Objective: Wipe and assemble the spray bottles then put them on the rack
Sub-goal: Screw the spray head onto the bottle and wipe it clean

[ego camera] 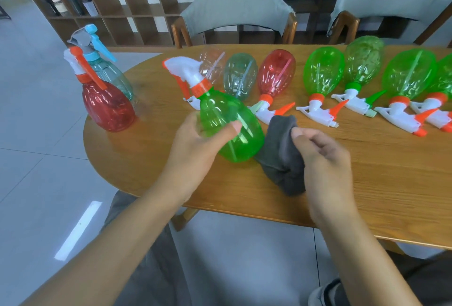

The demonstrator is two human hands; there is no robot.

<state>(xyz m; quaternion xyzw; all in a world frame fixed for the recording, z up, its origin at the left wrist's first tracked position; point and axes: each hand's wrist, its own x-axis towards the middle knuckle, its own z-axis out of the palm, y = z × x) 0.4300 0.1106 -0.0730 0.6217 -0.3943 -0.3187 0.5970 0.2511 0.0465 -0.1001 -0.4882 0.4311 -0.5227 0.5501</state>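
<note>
Broadly, a wooden oval table (146,173) fills the middle of the view, with two grey-backed chairs (237,5) pushed in on its far side and a dark wooden shelf unit (127,7) against the wall beyond. Along the far half of the table a row of spray bottles lies flat, heads toward the person: a clear bottle (212,63), a pale grey one (241,76), a red lying bottle (276,73), then several green lying bottles (324,71) reaching to the right edge. Two bottles stand upright at the table's left end, a red upright bottle (108,105) in front and a blue-topped bottle (107,71) just behind it. Nearer the person, the left hand (203,144) holds a green spray bottle (232,129) tilted above the table, fingers and thumb wrapped round its body, its white-and-orange spray head (188,73) pointing up and left. Just beside its base, the right hand (325,154) grips a bunched dark grey cloth (281,154), which touches the bottle's lower side.
</note>
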